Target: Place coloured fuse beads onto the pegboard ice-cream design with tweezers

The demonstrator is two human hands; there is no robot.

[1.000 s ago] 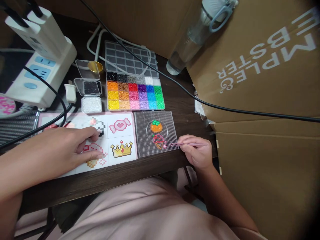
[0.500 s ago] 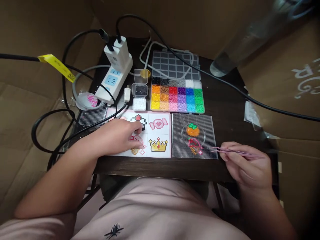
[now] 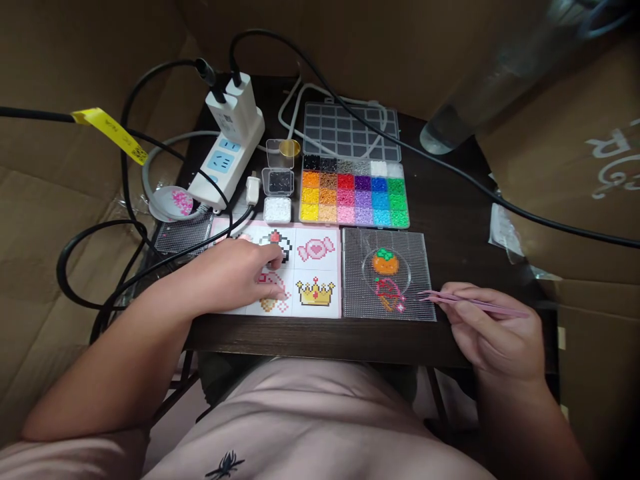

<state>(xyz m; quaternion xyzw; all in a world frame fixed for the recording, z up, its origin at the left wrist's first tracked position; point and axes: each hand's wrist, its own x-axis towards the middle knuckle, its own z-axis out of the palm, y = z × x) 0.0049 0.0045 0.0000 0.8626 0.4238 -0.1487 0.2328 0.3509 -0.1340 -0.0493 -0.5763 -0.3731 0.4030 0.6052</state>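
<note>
My right hand point(image 3: 493, 330) pinches pink tweezers point(image 3: 467, 302) whose tips hover at the right edge of a clear pegboard point(image 3: 420, 267). On the pegboard sit an orange bead fruit point(image 3: 385, 262) and a red and orange bead figure point(image 3: 390, 293). My left hand point(image 3: 235, 273) rests with curled fingers on a pattern sheet point(image 3: 315, 270) showing a candy, a crown and other pixel pictures. Behind them lies an open bead box point(image 3: 354, 190) with many coloured compartments.
A white power strip point(image 3: 227, 157) with plugs and black cables point(image 3: 125, 220) lies at the back left. Two small bead tubs point(image 3: 278, 193), a clear bottle point(image 3: 450, 127), a second pegboard point(image 3: 183, 233) and cardboard walls point(image 3: 60, 280) surround the small dark table point(image 3: 450, 207).
The view swung left and back between the first frame and now. My right hand with the tweezers drew away from the bead figure toward the pegboard's right edge. My left hand stays on the sheet.
</note>
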